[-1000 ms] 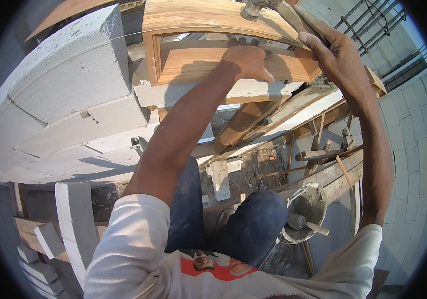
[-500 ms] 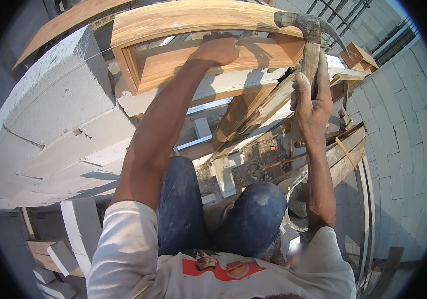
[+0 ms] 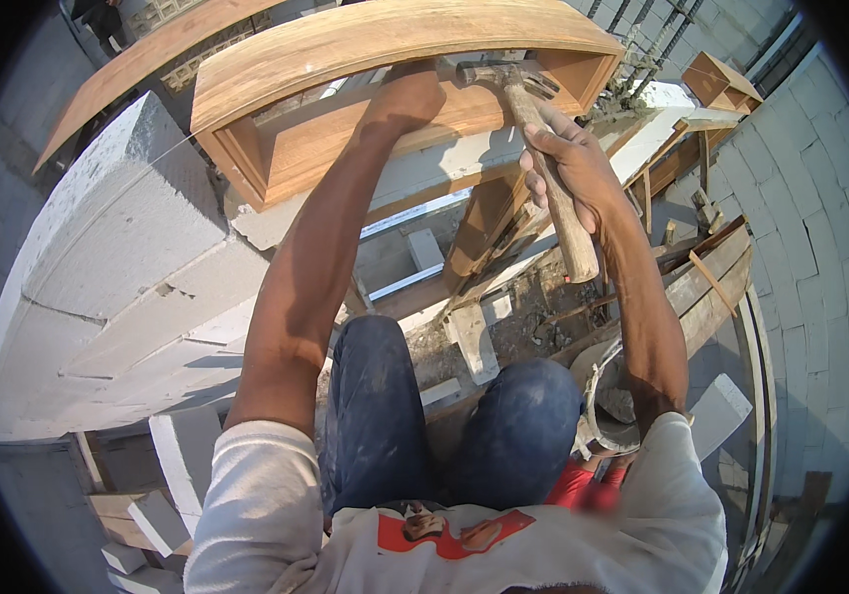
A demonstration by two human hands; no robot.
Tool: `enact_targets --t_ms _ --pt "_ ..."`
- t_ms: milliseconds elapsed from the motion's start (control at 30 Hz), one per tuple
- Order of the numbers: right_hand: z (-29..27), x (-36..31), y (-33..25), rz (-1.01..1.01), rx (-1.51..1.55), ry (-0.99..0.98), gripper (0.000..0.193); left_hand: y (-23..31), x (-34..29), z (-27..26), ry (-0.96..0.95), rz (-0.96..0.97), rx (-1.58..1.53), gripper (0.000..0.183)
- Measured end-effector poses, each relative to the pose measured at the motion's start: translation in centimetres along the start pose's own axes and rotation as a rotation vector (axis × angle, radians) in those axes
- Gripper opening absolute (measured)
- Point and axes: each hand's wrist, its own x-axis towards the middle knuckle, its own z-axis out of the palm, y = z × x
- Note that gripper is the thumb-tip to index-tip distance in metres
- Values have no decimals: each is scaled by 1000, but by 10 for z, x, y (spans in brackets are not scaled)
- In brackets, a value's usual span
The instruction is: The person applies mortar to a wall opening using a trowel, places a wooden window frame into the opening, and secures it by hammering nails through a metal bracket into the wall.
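Note:
My right hand [image 3: 578, 168] is wrapped round the wooden handle of a claw hammer [image 3: 571, 238]. The hammer's metal head is up in front of the wooden frame's opening, and the handle end slants down toward me. My left hand [image 3: 414, 96] reaches into that box-shaped wooden frame [image 3: 395, 40], under its top board; its fingers are hidden there. The frame lies on top of a white block wall [image 3: 444, 163], with a thin string [image 3: 175, 144] at its left end.
Large white blocks [image 3: 127, 238] form the wall at left. Below my knees lies rubble; a bucket [image 3: 607, 396] stands by my right knee. Wooden planks [image 3: 716, 282] and a grey block wall [image 3: 800, 247] are at right, rebar [image 3: 667, 40] at the far right. A person [image 3: 102, 20] stands far left.
My right hand has brought the hammer down and left, from above the frame's right end to before its opening. My left hand has gone deeper under the top board.

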Motion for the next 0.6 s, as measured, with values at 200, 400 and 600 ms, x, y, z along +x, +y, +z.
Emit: enact_targets --t_ms 200,400,600 --pt "-2 17 -23 -95 -516 38 68 -25 17 16 222 78 33 50" --pt "14 28 -29 -150 -771 68 63 -72 46 31 503 250 385 52" --pt "-9 36 -18 -386 -1219 88 61 -37 25 25 422 205 75 52"
